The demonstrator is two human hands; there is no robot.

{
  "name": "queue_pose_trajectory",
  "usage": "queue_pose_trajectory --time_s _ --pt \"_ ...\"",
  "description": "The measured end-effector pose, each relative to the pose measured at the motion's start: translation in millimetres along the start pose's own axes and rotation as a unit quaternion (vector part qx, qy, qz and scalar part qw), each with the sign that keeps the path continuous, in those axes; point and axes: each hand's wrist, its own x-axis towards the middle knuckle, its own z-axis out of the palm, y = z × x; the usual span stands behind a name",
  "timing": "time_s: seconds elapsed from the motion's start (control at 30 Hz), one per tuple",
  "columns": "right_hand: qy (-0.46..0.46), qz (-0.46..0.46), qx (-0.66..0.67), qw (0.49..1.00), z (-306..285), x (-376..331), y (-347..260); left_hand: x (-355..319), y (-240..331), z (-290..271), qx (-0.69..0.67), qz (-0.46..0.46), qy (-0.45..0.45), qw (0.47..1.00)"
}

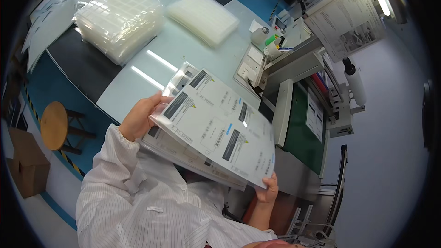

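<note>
Over my lap and the table's near edge I hold a glossy printed sheet (216, 124), white with dark label blocks, small yellow triangles and blue marks. My left hand (142, 115) grips its left edge, thumb on top and fingers partly hidden beneath. At the lower right corner, my right hand (268, 189) pinches the sheet. Below it, tilted apart from it, lie more printed sheets (193, 158), whose count I cannot tell. Part of another clear-edged sheet shows beyond the top edge.
On the pale table (193, 57) stand a plastic-wrapped stack (120, 20) of translucent trays and a lower whitish stack (203, 18). To the right are a white socket box (249, 64) and a machine with a green bed (301, 128). A wooden stool (56, 126) stands left.
</note>
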Motion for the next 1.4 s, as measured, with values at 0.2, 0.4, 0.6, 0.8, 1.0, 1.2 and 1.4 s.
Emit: queue_pose_trajectory --time_s 0.2,0.4,0.6,0.8,1.0,1.2,1.4 --pt "0.153 0.082 -0.099 0.98 -5 -10 32 -12 -9 -11 0.329 0.074 0.106 0.935" --pt "0.184 0.117 -0.233 0.948 9 -9 23 -44 -9 -7 0.449 0.078 0.168 0.874" --pt "0.231 0.09 -0.353 0.902 19 -13 34 -47 -8 -6 0.573 0.112 0.173 0.794" --pt "0.252 0.035 -0.417 0.873 21 -18 44 -41 -10 -7 0.643 0.104 0.165 0.74" --pt "0.302 0.043 -0.55 0.777 3 -19 58 -40 -7 0 0.702 0.1 0.158 0.687" --pt "0.256 0.003 -0.618 0.743 11 -28 61 -44 -7 -1 0.716 0.083 0.159 0.675" --pt "0.259 -0.018 -0.638 0.725 22 -25 56 -40 -8 -1 0.7 0.08 0.159 0.692"
